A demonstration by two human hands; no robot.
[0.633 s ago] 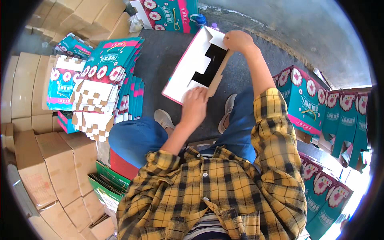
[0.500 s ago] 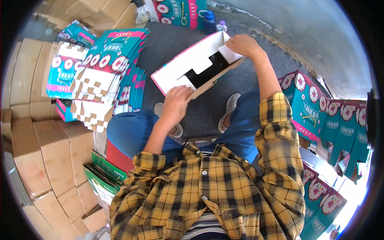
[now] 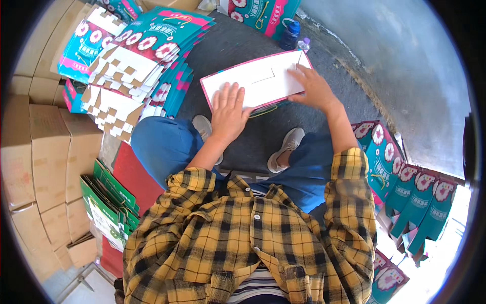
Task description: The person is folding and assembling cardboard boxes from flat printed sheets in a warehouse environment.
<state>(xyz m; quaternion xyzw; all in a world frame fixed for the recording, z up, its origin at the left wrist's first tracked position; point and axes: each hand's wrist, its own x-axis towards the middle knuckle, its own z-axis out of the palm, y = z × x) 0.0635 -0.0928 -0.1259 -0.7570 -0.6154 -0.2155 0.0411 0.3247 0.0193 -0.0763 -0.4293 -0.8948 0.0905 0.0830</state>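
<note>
A cardboard gift box (image 3: 255, 77) is in front of my knees, its white panels facing up inside a pink edge. Those panels meet along a thin stepped line near the middle. My left hand (image 3: 228, 112) lies over the box's near left part with fingers stretched out. Over the right end is my right hand (image 3: 315, 90), fingers apart, its fingertips at the white panel. Neither hand grips anything. A piece of yellow-green cord (image 3: 265, 111) shows below the near edge. Most of the box's outer sides are hidden from above.
Flat teal and pink boxes (image 3: 152, 38) are stacked at left, beside brown cartons (image 3: 48, 152). Green folded boxes (image 3: 109, 202) stand by a red surface (image 3: 134, 169). A blue bottle (image 3: 289, 34) stands beyond the box; standing teal boxes (image 3: 420, 202) line the right, below a grey wall (image 3: 405, 61).
The box's white flaps have come together, covering the dark gap. My left hand has spread flat, and my right hand has loosened from the far right corner. The view has shifted.
</note>
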